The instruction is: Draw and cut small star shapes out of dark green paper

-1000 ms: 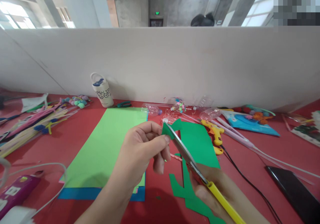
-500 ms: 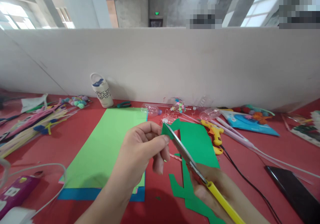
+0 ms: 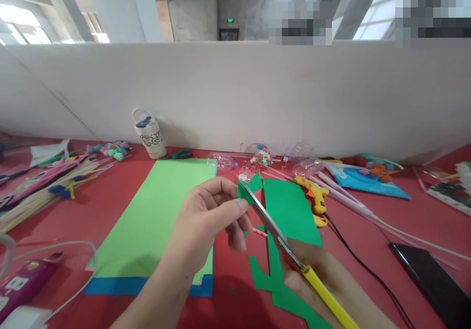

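Between the thumb and fingers of my left hand (image 3: 211, 216) is a small piece of dark green paper (image 3: 243, 195). My right hand (image 3: 312, 270) is closed round yellow-handled scissors (image 3: 274, 228), whose blades point up and left across the green piece. Part of that piece sticks out beyond the blades on the right. Below the scissors lies a larger dark green sheet (image 3: 290, 206) with cut edges, and a green offcut (image 3: 260, 275) is beside it. My right fingers are partly hidden behind the scissors.
Light green sheets (image 3: 154, 211) lie on the red table at left, over blue ones. A yellow glue gun (image 3: 312, 191), a black phone (image 3: 427, 275) and a blue packet (image 3: 371, 182) are at right. A tumbler (image 3: 150, 138) and pliers (image 3: 180, 154) stand near the white partition.
The scissor blades have closed slightly on the green piece, and its outer part has shifted a little left. My left lower fingers have moved slightly; both hands otherwise stay in place.
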Available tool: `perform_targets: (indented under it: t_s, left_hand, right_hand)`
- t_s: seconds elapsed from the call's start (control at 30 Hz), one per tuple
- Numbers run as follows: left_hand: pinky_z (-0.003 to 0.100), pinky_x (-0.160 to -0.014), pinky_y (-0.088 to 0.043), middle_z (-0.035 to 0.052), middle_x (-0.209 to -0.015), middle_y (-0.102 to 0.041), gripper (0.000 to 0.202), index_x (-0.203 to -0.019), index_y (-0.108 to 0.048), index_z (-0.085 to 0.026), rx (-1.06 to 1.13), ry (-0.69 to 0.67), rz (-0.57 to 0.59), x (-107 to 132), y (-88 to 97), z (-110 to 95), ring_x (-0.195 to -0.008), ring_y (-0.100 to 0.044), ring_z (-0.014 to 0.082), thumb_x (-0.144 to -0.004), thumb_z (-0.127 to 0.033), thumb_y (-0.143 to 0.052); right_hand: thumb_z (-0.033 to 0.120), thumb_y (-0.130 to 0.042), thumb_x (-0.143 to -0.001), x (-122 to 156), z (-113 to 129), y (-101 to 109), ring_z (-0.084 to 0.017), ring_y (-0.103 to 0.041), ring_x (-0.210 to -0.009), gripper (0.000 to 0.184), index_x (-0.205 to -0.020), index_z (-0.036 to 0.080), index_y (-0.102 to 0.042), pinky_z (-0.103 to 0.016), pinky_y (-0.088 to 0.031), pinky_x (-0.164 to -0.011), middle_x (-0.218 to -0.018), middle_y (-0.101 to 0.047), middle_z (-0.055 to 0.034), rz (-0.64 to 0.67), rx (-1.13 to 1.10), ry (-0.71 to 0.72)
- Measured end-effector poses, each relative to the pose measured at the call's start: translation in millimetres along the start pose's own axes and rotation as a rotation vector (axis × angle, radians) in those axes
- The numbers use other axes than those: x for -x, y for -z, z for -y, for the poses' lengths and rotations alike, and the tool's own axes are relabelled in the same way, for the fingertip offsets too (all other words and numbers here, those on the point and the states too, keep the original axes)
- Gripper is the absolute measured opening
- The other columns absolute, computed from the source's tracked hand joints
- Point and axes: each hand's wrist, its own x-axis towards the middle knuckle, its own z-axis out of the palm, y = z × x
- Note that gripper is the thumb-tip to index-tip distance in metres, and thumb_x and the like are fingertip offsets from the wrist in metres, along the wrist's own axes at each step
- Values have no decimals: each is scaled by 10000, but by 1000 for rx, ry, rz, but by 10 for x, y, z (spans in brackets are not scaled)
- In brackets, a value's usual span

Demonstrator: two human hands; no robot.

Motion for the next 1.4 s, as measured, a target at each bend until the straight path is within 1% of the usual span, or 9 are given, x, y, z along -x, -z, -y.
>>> perform_targets:
  t_s: [0.13, 0.27, 0.47, 0.6, 0.73, 0.87, 1.1, 1.33, 1.4]
  left_hand:
    - [166, -408, -438, -21, -548, -651, 104, -739, -591, -180, -49, -111, -21, 3, 33, -10, -395, -566, 82, -738, -269, -645]
    - [154, -402, -418, -42, -503, -612, 102, -670, -580, -179, -65, -117, -97, 1, 3, -12, -386, -546, 66, -759, -202, -625]
    - [138, -396, -426, -77, -528, -615, 104, -714, -562, -203, 121, -187, -135, -27, -55, 79, -404, -546, 56, -793, -178, -624]
    - [138, -442, -452, -70, -543, -618, 125, -726, -539, -189, 158, -106, -48, -38, -176, 219, -433, -576, 57, -805, -198, -635]
    - [186, -437, -467, -33, -553, -655, 125, -751, -498, -194, 163, 52, 91, -14, -358, 382, -418, -599, 102, -815, -209, -604]
    - [191, -463, -453, -43, -472, -590, 133, -698, -515, -181, 124, 85, 129, 15, -465, 505, -414, -553, 90, -798, -200, -601]
    - [173, -511, -414, -43, -541, -539, 140, -638, -552, -170, 32, 66, 53, 45, -471, 514, -513, -518, 75, -709, -200, -669]
    - [172, -464, -376, -45, -549, -499, 109, -613, -556, -166, -100, 92, 55, 10, -464, 410, -490, -444, 68, -634, -185, -661]
    - [174, -450, -384, -46, -521, -495, 114, -593, -548, -167, -119, 110, 50, 9, -465, 399, -470, -443, 69, -625, -191, -655]
  right_hand:
    - [855, -399, -679, 0, -8, 12, -108, -200, -536, 648, -600, 216, -335, -274, -131, -499, -567, -257, 71, 2, 46, -7]
    - [817, -408, -722, 10, -36, 20, -111, -192, -554, 617, -623, 211, -354, -268, -143, -492, -598, -238, 69, 16, 41, 18]
    - [686, -540, -747, 17, -89, 13, -114, -301, -549, 492, -774, 195, -508, -229, -267, -461, -651, -364, 40, 21, -85, 74]
    - [586, -548, -806, 12, 13, 0, -132, -414, -503, 384, -747, 207, -523, -244, -384, -465, -569, -445, 31, -183, -273, 28]
    - [529, -630, -766, 18, 84, 51, -128, -465, -456, 350, -687, 201, -537, -248, -417, -450, -509, -499, 29, -327, -419, 48]
    - [476, -634, -790, 29, -4, 88, -107, -476, -456, 327, -665, 191, -534, -224, -412, -435, -525, -519, 29, -298, -447, 62]
    - [381, -599, -767, -10, -110, 26, -99, -458, -369, 222, -672, 195, -526, -213, -386, -359, -434, -462, 66, -292, -487, -97]
    - [339, -547, -649, -55, 45, -31, -63, -369, -297, 136, -655, 210, -506, -178, -325, -290, -407, -413, 90, -304, -273, -311]
    - [362, -525, -640, -70, 86, -44, -69, -386, -292, 153, -632, 214, -486, -181, -327, -286, -398, -404, 88, -290, -258, -317]
